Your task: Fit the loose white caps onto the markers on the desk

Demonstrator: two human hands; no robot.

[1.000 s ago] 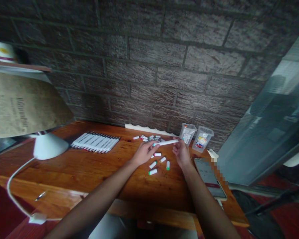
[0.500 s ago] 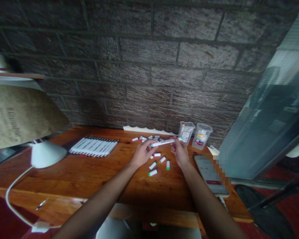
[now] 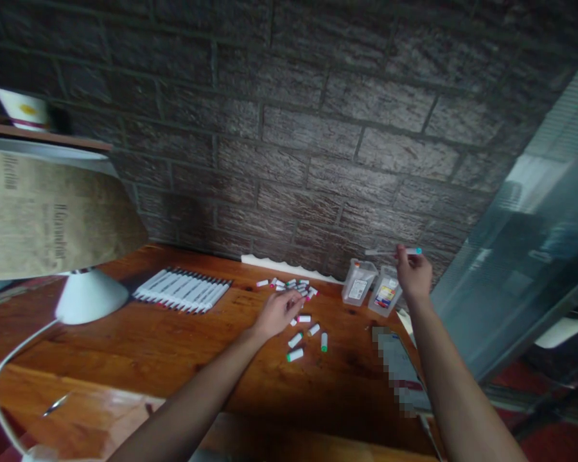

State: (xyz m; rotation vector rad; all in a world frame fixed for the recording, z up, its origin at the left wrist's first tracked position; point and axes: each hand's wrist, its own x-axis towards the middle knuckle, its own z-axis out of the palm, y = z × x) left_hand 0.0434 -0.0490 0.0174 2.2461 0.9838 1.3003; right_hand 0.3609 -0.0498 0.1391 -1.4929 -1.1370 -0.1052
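My right hand is raised above the clear plastic containers and pinches a white marker with a teal end. The marker lies nearly level and its left part is blurred. My left hand is low over the table beside a pile of loose marker caps. Its fingers are curled together, and whatever they hold, if anything, is hidden. Nearer to me lie several more caps, among them a green-ended cap and another green-ended cap.
A row of white markers lies left of my hands on the wooden table. A lamp stands further left. A tablet-like device sits at the right under my forearm. A brick wall rises behind.
My right hand has moved right and up with the marker, away from my left hand. The left hand has let go of the marker and stays near the caps. The view has shifted slightly.
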